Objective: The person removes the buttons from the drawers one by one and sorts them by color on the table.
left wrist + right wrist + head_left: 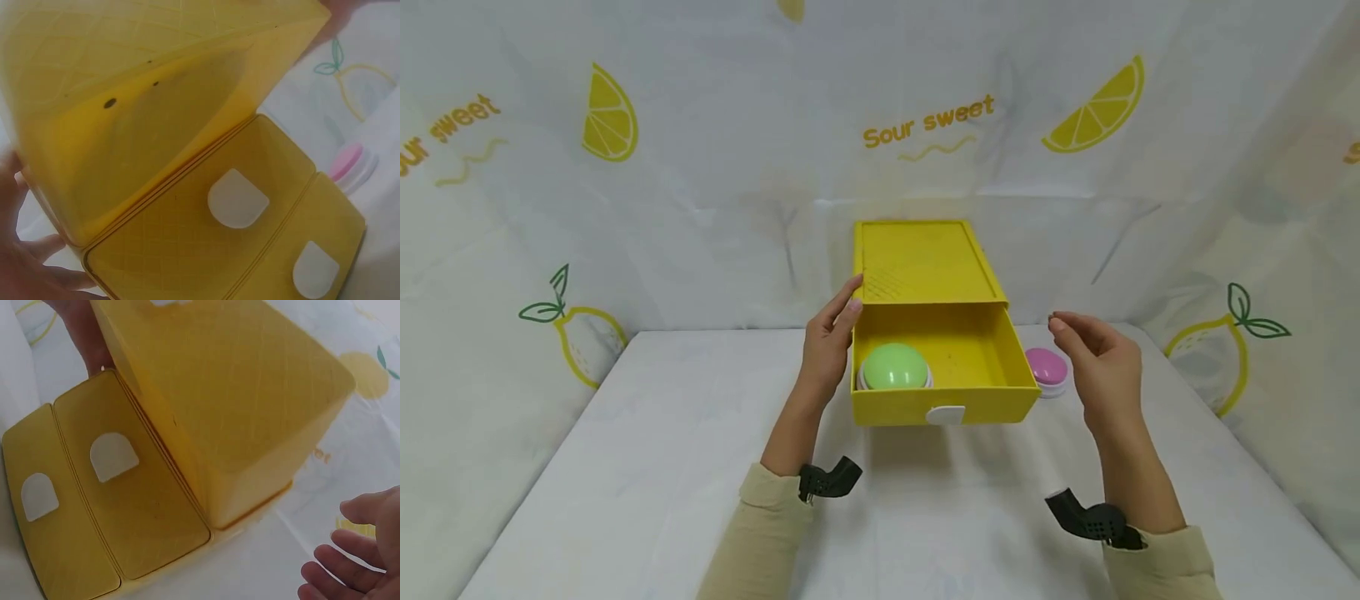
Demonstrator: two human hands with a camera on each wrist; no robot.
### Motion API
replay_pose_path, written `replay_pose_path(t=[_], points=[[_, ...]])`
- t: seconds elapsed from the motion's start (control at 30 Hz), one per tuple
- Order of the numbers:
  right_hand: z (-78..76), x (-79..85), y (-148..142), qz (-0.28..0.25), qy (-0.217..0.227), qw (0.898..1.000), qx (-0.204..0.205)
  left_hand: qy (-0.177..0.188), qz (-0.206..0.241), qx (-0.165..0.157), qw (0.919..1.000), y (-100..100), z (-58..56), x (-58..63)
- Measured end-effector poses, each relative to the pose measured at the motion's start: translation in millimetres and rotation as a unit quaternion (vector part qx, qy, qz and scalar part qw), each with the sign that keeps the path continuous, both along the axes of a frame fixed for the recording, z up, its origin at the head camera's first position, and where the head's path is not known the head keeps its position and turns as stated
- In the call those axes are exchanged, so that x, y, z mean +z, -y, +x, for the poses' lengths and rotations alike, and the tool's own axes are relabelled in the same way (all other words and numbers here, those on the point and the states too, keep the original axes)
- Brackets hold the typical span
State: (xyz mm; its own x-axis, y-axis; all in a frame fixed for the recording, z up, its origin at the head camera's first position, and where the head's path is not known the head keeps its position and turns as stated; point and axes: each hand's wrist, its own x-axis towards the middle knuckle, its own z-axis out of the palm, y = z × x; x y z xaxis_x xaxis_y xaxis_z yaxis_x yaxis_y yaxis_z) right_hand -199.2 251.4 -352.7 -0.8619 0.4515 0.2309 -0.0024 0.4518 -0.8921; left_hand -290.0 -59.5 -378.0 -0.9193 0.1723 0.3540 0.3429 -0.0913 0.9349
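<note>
A small yellow drawer cabinet stands on the table with its top drawer pulled out. In that drawer's front left corner sits a green domed button with a white base. My left hand rests against the cabinet's left side; in the left wrist view its fingers are spread along the wall. Off to the right of the drawer my right hand is raised with bent fingers and nothing in it. Between this hand and the drawer, a pink domed button on a white base lies on the table.
Below the pulled-out drawer are two closed drawers, the upper closed drawer and the lower closed drawer, each with a white tab handle. A white sheet with lemon prints hangs behind the white-covered table.
</note>
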Motion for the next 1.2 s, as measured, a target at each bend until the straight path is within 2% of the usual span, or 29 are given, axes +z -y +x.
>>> replay_pose_path(t=[0.13,0.23,0.4,0.6,0.8,1.03,1.2], points=[[14.3,11.3,15.4,0.001,-0.062,0.998,0.014,-0.005,0.003,0.0,1.0,-0.2,0.9,-0.6],[23.4,20.1,23.4,0.024,-0.097,0.994,0.041,-0.005,0.003,0.0,1.0,-1.3,1.8,-0.7],[30.7,38.0,34.3,0.07,-0.114,0.984,0.117,0.0,-0.01,0.007,0.9999,-2.3,3.3,0.0],[25.9,63.0,50.9,0.114,-0.05,0.971,0.204,0.008,-0.001,0.012,0.9999,-0.6,2.8,1.6],[13.8,78.7,66.2,0.157,0.008,0.95,0.269,0.01,-0.001,0.008,0.9999,-0.6,2.4,1.1],[-9.8,81.3,84.8,0.161,0.051,0.928,0.331,0.01,0.001,0.008,0.9999,-1.8,0.8,2.1],[-21.7,77.3,96.6,0.15,0.1,0.91,0.374,0.016,0.001,0.007,0.9999,-1.0,0.6,2.0]])
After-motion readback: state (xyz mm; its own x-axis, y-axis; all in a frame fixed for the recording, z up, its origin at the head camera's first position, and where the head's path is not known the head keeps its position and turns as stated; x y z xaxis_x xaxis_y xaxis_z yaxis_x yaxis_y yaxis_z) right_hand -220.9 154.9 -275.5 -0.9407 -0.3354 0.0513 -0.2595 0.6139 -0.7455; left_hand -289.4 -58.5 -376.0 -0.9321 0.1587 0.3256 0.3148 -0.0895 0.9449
